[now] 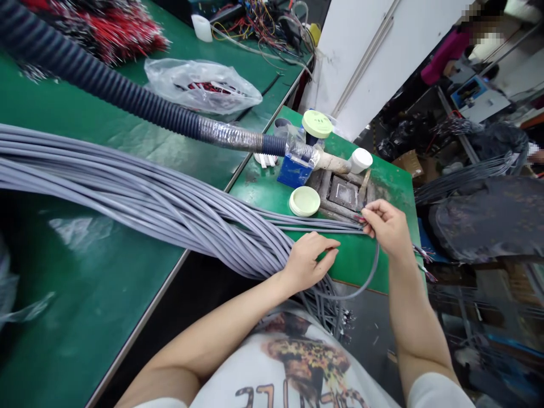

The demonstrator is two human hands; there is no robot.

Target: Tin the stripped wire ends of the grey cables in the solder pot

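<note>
A thick bundle of grey cables [140, 198] runs from the left across the green table and hangs down off its near edge. My left hand [308, 260] rests on the bundle's end, thumb and fingers pinched around one grey cable. My right hand [385, 226] is closed on the stripped ends of a few grey cables [323, 224] stretched along the small green table, just in front of a dark metal solder pot [342, 192]. One grey cable loops down below my right wrist.
A dark corrugated hose [97, 79] ends over the pot near a blue box [294, 170]. Pale green lids [304, 201] and a white cap [361, 160] sit around it. A plastic bag [202, 85] and red wires [114, 28] lie behind. A person stands far right.
</note>
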